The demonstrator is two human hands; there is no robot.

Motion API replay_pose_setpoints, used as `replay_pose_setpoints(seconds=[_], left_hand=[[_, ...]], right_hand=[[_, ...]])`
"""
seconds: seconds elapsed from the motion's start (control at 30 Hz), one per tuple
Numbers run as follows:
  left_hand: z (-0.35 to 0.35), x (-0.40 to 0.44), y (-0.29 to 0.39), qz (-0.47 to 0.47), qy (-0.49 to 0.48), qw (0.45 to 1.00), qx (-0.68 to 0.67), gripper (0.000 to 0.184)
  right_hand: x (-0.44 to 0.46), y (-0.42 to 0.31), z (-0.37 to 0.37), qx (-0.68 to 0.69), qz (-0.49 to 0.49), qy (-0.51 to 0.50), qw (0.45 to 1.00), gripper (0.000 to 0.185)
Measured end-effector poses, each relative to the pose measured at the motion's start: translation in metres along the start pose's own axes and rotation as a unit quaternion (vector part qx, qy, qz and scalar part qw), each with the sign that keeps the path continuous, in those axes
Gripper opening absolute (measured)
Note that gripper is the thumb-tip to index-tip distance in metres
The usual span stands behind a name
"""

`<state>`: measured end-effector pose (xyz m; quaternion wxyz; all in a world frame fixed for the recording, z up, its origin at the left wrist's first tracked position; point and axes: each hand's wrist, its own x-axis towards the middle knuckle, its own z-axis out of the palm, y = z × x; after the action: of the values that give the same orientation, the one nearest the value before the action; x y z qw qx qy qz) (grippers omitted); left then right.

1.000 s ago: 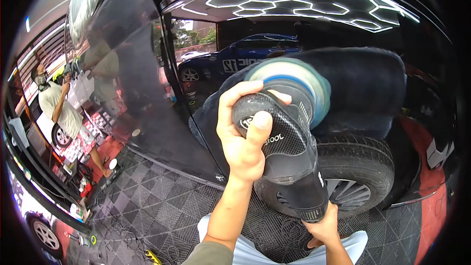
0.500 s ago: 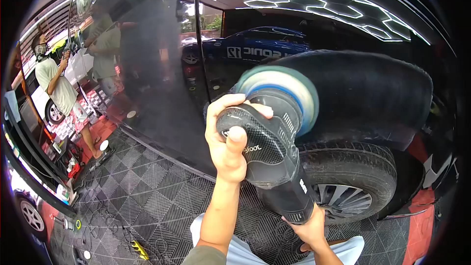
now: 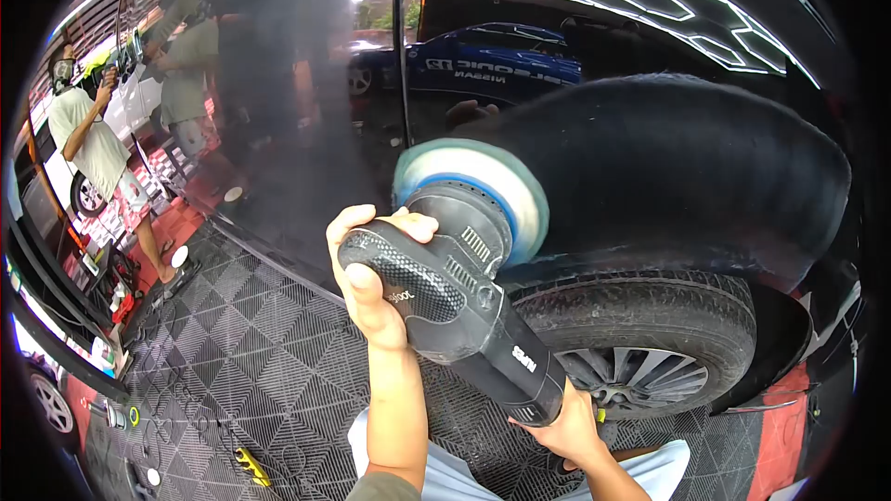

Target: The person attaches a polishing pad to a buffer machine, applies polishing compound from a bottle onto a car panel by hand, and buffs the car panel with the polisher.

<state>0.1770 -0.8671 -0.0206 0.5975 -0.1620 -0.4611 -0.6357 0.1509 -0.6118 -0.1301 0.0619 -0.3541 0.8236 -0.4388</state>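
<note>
A black polisher (image 3: 483,334) with a round pale pad (image 3: 506,181) rests against the glossy black car panel (image 3: 650,167), near the door seam above the wheel (image 3: 631,343). Around the polisher's head is my left hand (image 3: 376,278), its thumb on top and fingers over the far side. My right hand (image 3: 568,422) grips the rear end of the body. A hazy film with a whitish edge covers the panel over the wheel arch. The pad hides the paint beneath it.
Another person (image 3: 93,139) stands at the left beside the car, holding a tool. Dark ribbed tiles (image 3: 278,343) cover the floor, with a yellow object (image 3: 251,467) and cables on it. A stool or cart with items (image 3: 121,288) stands at the left.
Both my hands and the polisher have moved left along the panel towards the door seam. The polisher's body now leans more, and the view has shifted. My grip remains the same.
</note>
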Motion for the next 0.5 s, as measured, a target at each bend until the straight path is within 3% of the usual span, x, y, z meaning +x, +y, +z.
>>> replay_pose_setpoints(seconds=[0.27,0.5], left_hand=[[-0.047,-0.021,-0.020,0.022,-0.011,1.000,-0.013,0.055],[-0.061,-0.040,-0.030,0.014,-0.002,1.000,-0.020,0.053]], right_hand=[[0.002,0.004,0.021,-0.042,0.081,-0.019,0.996,0.058],[-0.003,0.032,0.038,-0.049,0.084,-0.019,0.995,0.057]])
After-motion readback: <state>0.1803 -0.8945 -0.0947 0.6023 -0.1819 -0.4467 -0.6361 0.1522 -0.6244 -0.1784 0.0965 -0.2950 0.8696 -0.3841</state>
